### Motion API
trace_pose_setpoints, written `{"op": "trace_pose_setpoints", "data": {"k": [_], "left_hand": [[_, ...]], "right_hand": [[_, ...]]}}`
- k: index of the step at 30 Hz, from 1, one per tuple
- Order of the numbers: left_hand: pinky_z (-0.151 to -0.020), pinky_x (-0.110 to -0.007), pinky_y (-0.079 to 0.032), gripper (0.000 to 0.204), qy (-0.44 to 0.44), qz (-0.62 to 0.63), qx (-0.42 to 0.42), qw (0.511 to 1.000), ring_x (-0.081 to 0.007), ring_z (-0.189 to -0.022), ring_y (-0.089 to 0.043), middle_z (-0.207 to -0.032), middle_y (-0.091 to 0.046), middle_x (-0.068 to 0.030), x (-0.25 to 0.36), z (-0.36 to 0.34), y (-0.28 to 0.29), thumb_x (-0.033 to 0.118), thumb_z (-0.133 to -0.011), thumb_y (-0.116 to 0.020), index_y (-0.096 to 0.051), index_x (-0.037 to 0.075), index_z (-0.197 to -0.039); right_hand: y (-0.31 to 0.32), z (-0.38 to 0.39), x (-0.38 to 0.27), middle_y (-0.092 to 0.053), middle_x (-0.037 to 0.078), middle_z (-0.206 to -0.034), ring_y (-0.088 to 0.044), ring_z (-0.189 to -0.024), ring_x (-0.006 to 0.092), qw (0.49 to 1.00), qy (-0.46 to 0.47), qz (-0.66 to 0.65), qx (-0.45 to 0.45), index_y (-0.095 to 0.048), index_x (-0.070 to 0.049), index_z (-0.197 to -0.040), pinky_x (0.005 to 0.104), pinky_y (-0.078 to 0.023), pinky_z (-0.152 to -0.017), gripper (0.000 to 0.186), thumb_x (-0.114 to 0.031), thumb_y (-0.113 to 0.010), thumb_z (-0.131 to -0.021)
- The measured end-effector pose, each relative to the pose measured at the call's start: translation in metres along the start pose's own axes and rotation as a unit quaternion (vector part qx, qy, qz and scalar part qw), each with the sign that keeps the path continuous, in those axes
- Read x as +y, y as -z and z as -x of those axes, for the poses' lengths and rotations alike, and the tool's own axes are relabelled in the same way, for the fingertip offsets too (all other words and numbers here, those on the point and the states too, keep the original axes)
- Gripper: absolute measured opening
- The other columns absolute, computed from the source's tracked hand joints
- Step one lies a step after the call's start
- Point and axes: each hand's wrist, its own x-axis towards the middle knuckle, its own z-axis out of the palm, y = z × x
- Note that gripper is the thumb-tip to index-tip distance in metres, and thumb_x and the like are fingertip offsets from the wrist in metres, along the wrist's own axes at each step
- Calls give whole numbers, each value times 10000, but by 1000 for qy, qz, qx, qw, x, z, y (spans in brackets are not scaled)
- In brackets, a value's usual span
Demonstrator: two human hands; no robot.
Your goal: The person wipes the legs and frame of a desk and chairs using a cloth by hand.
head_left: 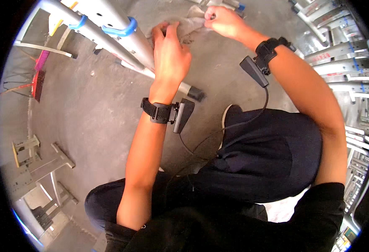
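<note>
A greyish-white cloth [189, 26] is stretched between my two hands near the top of the view. My right hand [224, 22] is closed on its right end, the fingers curled into a fist. At the cloth's left part, my left hand [170, 54] has its fingers bent and pressed onto it; the fingertips are partly hidden. Just left of that hand stand silver metal tubes [127, 48] with a blue collar [123, 27]. A foot bar with a black end cap [196, 93] lies on the floor below them.
Silver metal frames with blue and red marks [339, 67] are stacked along the right side. On the left are a red broom or dustpan [37, 86] and a metal stand [41, 164]. My bent knee [272, 151] and shoe [231, 115] are close by. Cables [192, 152] hang from the wrist devices.
</note>
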Motion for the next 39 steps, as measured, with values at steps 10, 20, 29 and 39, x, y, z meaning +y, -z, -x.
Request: {"op": "trace_pose_setpoints", "data": {"k": [10, 20, 29, 39], "left_hand": [[-1087, -526, -332, 575, 14, -125, -59, 990, -545, -1260, -390, -1324, -373, -444, -20, 2, -41, 8, -801, -538, -364, -168, -1320], [-1053, -546, -326, 686, 81, -119, -193, 970, -547, -1207, -390, -1274, -396, -401, -19, 7, -44, -84, -767, -553, -231, -160, -1368], [-937, -534, -395, 656, 95, -186, -194, 958, -489, -1097, -464, -1181, -479, -312, -16, 0, -55, -115, -796, -510, -262, -84, -1402], [-940, -508, -408, 623, 151, -209, -164, 952, -479, -1110, -493, -1212, -457, -280, -19, -11, -76, -105, -800, -535, -337, -32, -1386]], "right_hand": [[-104, 20, 20, -575, 165, -1138, -578, -1057, 357, 968, 223, -90, 64, -598, -80, -1203, 442, -503, -867, 435, -39, -662, -774], [-116, 20, 11, -583, 164, -1010, -637, -895, 349, 981, 184, -43, 52, -577, -67, -1083, 427, -570, -678, 221, -183, -533, -901], [-128, 4, 28, -632, 93, -875, -660, -835, 266, 972, 223, -12, 76, -619, -128, -1130, 375, -561, -630, 318, -138, -617, -813], [-128, -19, 45, -641, 118, -783, -685, -676, 263, 963, 263, -57, 28, -606, -61, -1105, 377, -546, -567, 291, -176, -600, -838]]}}
